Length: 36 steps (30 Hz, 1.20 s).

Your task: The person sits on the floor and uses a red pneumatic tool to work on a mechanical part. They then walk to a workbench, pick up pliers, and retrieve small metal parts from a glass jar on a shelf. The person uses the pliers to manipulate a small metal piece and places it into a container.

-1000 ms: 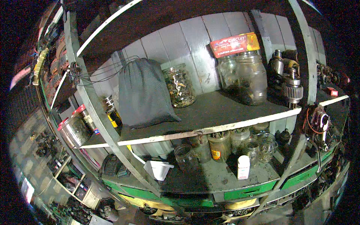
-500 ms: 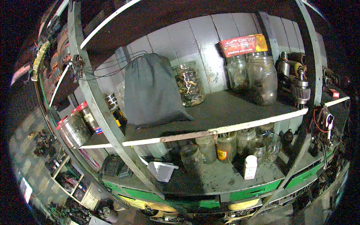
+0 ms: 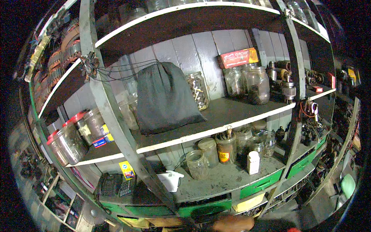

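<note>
A: What had changed in the head view?
B: The right hand [image 3: 234, 224] had come in at the lower edge, its dark sleeve [image 3: 272, 225] running off to its right; half a second earlier no hand showed. The view had shifted too, and jars [image 3: 156, 4] on the top shelf had come into sight, far above the hand.
A: How were the hands?
B: The right one was blurred, so I couldn't tell whether its fingers were curled or spread. The left was out of view; I couldn't tell its state.
A: What lay around?
B: Beyond the hand, on the bench [image 3: 228, 177], stood a white bottle [image 3: 253, 163] and glass jars [image 3: 198, 166]. Farther up, left of it, sat a dark cloth bag [image 3: 165, 101]. A slanted metal post [image 3: 116, 125] stood in front of the bench, left of the hand.
A: And the drawer?
B: The green drawer [image 3: 223, 206] was just beyond the hand, leftward: scuffed front, dark patch across it, dark gap along its top. Contact was unclear.
</note>
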Tool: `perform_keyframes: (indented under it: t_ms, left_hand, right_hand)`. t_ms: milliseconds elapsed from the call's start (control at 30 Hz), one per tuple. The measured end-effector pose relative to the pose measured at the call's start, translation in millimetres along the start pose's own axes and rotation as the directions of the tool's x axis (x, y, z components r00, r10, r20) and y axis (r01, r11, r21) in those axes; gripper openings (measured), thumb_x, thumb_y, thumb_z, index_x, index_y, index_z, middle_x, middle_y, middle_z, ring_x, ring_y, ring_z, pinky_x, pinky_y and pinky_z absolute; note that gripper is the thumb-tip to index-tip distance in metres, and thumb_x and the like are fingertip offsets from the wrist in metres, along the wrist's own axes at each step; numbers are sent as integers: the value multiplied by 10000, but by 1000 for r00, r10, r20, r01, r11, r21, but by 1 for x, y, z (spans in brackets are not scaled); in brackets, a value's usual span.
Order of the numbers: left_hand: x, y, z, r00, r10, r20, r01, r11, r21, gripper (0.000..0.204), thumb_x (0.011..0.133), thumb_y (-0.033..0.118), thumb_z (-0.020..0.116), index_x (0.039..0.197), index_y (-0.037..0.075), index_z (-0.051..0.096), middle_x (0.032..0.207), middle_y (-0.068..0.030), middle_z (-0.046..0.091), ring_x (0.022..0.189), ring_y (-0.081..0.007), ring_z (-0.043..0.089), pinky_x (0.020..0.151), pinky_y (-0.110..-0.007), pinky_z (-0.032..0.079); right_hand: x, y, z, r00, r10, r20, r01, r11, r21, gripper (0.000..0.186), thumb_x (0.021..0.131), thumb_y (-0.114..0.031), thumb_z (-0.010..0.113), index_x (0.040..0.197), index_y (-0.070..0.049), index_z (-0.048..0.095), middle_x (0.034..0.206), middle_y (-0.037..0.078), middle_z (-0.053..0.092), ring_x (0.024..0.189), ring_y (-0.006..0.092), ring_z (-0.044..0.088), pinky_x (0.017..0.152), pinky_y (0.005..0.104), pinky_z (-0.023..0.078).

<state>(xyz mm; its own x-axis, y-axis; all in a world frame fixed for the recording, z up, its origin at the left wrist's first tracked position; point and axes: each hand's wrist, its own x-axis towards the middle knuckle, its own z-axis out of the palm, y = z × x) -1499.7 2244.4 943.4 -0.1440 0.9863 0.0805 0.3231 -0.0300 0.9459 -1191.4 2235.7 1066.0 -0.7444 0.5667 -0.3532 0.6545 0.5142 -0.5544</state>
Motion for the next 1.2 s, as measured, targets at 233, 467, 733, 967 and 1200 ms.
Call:
perform_keyframes:
  t_ms: [233, 467, 733, 967, 1200]
  left_hand:
    - [0, 0, -6, 999, 28, 43, -27, 1000, -9, 209, 967, 171, 655, 1132, 50, 696, 970, -93, 709, 839, -238, 653, 730, -389, 543]
    - [-5, 7, 2, 997, 48, 56, -47, 999, -7, 208, 975, 160, 650, 1145, 46, 691, 975, -86, 708, 845, -223, 650, 737, -381, 543]
    - [-1, 21, 19, 997, 39, 60, -39, 999, -4, 208, 984, 148, 644, 1159, 41, 686, 980, -77, 706, 851, -206, 646, 745, -371, 542]
    - [1, 26, 26, 998, 20, 56, -20, 1000, -4, 208, 993, 136, 640, 1171, 37, 681, 985, -70, 705, 857, -191, 644, 751, -363, 541]
    - [1, 31, 32, 998, 19, 60, -18, 1000, -11, 209, 1001, 125, 635, 1183, 33, 677, 990, -63, 704, 863, -176, 641, 758, -354, 541]
  right_hand:
    - [-32, 2, -269, -225, -429, -875, -143, 903, -406, 469, 885, -278, 736, 1254, -12, 622, 1112, 273, 662, 1067, 427, 649, 941, 483, 520]
    - [15, 40, -382, 235, -49, -971, -138, 987, -83, 872, 802, -470, 764, 1432, 52, 462, 1317, 309, 626, 1238, 393, 618, 1055, 407, 481]
    - [10, 43, -378, 106, -80, -991, -261, 960, -105, 799, 750, -520, 810, 1262, 47, 576, 1123, 304, 695, 1077, 442, 680, 945, 481, 540]
    - [-12, 54, -384, 65, -75, -995, -314, 945, -92, 836, 713, -576, 849, 1167, 77, 592, 1095, 299, 702, 1061, 439, 684, 913, 485, 545]
    - [5, 21, -349, -181, -356, -917, -375, 887, -271, 535, 845, -266, 760, 1240, 43, 574, 1163, 298, 614, 1070, 466, 624, 891, 503, 540]
